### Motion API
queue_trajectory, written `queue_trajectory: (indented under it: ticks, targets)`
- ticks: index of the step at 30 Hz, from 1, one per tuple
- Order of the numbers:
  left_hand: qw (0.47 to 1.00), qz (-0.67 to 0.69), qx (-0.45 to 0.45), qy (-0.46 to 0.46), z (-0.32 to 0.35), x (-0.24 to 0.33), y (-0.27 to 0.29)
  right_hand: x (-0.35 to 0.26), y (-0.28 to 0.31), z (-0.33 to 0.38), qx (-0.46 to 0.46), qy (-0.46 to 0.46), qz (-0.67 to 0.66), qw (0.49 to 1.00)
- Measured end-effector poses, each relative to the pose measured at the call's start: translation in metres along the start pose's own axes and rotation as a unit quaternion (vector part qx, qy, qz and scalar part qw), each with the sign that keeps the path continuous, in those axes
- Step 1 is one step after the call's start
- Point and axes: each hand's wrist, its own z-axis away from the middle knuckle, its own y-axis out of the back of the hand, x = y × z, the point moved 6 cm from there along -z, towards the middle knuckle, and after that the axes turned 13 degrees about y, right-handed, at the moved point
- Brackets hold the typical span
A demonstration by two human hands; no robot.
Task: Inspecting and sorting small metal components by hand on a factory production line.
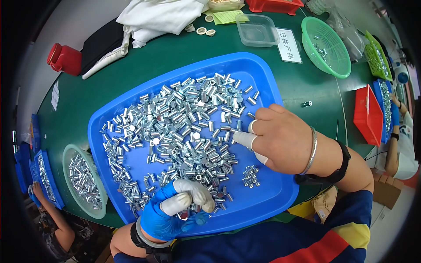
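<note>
A large blue plastic tray (280, 193) holds a heap of small shiny metal sleeves (175, 114) that look like rivet nuts. My left hand (171, 210), in a blue glove with white finger cots, is over the near side of the heap. Its fingers are curled together; whatever is inside them is mostly hidden. Over the tray's right side is my right hand (278, 138), bare with white finger cots. Its index finger reaches to the heap's right edge, apart from the thumb. A small separate group of metal pieces (251, 176) lies below that hand.
A pale green basket (104, 206) of sleeves stands left; a green colander (307, 48) with a few is far right. Also there are a clear tub (256, 33), red bin (367, 116), loose sleeve (306, 104) and red container (64, 59). Other people work at both sides.
</note>
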Motion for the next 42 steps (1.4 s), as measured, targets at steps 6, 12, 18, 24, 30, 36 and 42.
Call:
queue_trajectory:
  ticks: [6, 12, 18, 24, 30, 36, 42]
  targets:
    - [1.0, -0.001, -0.015, -0.001, -0.001, 0.002, -0.002, 0.006, -0.002, 0.004, -0.009, -0.04, 0.009, 0.999]
    - [1.0, 0.001, -0.016, 0.003, 0.0, 0.0, 0.0, 0.006, 0.003, 0.005, -0.006, -0.046, 0.022, 0.999]
    - [1.0, 0.001, -0.006, -0.01, -0.001, 0.001, -0.002, 0.012, -0.005, 0.004, -0.006, -0.048, -0.004, 0.999]
    - [1.0, 0.0, -0.003, -0.009, 0.0, 0.001, -0.002, 0.014, -0.001, -0.003, -0.056, -0.035, -0.094, 0.993]
    - [1.0, -0.007, 0.002, -0.004, 0.0, 0.0, 0.0, 0.01, -0.012, -0.001, -0.073, -0.083, -0.224, 0.968]
    - [0.999, -0.016, -0.029, 0.003, -0.003, -0.001, 0.003, -0.002, -0.025, 0.003, -0.143, -0.079, -0.263, 0.951]
    - [0.999, 0.022, 0.022, 0.008, 0.0, -0.001, -0.001, -0.008, -0.029, 0.006, -0.173, -0.082, -0.279, 0.941]
